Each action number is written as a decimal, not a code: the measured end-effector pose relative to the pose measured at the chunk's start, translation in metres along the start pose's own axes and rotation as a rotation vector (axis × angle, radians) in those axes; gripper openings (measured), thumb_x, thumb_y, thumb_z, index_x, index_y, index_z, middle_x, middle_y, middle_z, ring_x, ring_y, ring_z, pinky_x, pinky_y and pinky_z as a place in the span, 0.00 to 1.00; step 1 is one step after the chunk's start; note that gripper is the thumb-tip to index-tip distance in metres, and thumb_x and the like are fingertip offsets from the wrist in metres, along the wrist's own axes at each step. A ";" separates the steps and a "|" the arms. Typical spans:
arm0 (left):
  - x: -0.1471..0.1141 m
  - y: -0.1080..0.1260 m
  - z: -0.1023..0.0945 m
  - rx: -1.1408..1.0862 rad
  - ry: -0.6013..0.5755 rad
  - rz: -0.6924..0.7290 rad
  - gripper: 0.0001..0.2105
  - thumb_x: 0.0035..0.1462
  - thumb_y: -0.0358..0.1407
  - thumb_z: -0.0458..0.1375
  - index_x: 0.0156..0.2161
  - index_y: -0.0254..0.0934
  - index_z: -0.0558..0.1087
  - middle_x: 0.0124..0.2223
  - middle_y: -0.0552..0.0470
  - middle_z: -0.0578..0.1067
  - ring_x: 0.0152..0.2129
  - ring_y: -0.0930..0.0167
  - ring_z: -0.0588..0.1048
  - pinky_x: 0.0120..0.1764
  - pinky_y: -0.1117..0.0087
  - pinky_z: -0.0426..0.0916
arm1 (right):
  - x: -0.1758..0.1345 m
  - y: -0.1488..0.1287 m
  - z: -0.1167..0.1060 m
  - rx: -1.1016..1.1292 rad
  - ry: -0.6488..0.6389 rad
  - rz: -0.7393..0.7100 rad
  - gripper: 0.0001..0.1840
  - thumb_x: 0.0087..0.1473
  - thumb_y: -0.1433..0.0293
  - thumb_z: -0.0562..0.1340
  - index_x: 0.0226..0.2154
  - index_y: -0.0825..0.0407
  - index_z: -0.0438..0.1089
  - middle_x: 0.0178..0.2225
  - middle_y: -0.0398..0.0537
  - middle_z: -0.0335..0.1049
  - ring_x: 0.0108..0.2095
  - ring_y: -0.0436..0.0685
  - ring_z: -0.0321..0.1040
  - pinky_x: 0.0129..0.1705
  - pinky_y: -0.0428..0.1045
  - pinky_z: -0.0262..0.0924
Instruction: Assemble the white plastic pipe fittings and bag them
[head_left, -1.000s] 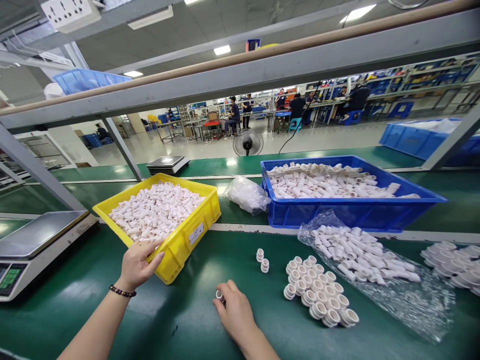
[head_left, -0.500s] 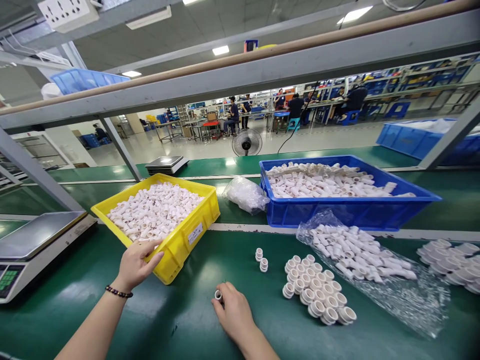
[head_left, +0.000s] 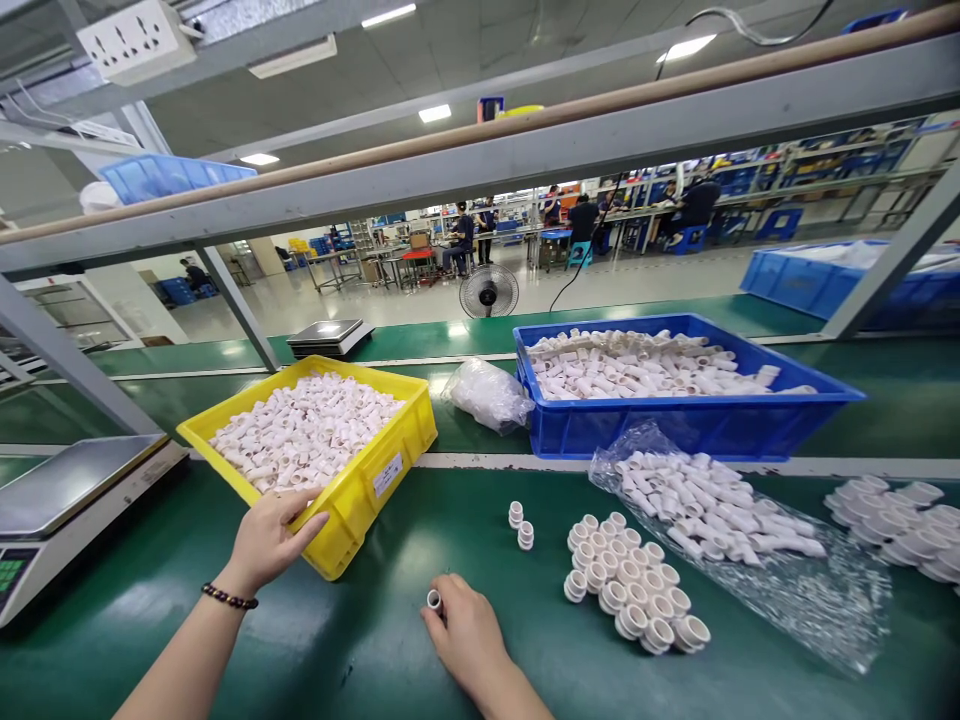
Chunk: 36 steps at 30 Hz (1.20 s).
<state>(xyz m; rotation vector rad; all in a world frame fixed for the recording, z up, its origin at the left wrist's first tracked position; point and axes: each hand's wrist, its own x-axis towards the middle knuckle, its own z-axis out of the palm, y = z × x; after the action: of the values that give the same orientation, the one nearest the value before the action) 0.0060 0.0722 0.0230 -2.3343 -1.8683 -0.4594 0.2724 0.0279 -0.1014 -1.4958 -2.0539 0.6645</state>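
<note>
My left hand (head_left: 276, 535) grips the near rim of a yellow bin (head_left: 397, 440), fingers over the edge and thumb outside. Heaped inside are small white plastic pipe fittings (head_left: 307, 425). My right hand (head_left: 469, 620) rests low over the green tabletop, its fingers closed round a single white pipe fitting (head_left: 434, 600) whose round open end faces up. Beyond that hand stand two small stacked fittings (head_left: 525, 536). To its right, a block of upright white ring-shaped fittings (head_left: 630, 580) stands in close rows.
A blue bin (head_left: 690, 425) of white tubes sits at the back right, with a clear plastic bag (head_left: 817, 590) of tubes before it. More fittings (head_left: 900, 520) lie far right. A scale (head_left: 75, 490) stands left; a crumpled plastic bag (head_left: 487, 393) lies between the bins.
The camera view has shifted slightly. Both hands keep nearly the same places and grips, on the bin rim and on the fitting.
</note>
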 end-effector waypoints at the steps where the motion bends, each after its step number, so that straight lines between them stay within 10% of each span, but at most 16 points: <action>1: 0.000 0.000 0.000 0.001 0.000 -0.001 0.19 0.52 0.46 0.49 0.42 0.36 0.70 0.36 0.49 0.77 0.31 0.65 0.72 0.34 0.68 0.64 | 0.000 0.000 0.000 0.001 -0.003 0.001 0.02 0.47 0.71 0.56 0.28 0.50 0.64 0.28 0.41 0.66 0.27 0.51 0.63 0.27 0.44 0.47; 36: 0.022 0.026 -0.008 0.088 -0.175 0.061 0.17 0.53 0.48 0.43 0.33 0.39 0.67 0.29 0.47 0.75 0.27 0.64 0.72 0.28 0.68 0.62 | 0.000 -0.001 0.006 -0.049 -0.024 -0.013 0.03 0.47 0.70 0.57 0.29 0.50 0.64 0.30 0.41 0.68 0.30 0.51 0.65 0.28 0.44 0.50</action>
<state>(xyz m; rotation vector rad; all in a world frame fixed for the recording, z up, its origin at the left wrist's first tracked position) 0.0339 0.0850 0.0394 -2.4348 -1.8402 -0.1674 0.2676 0.0273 -0.1056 -1.5073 -2.1104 0.6350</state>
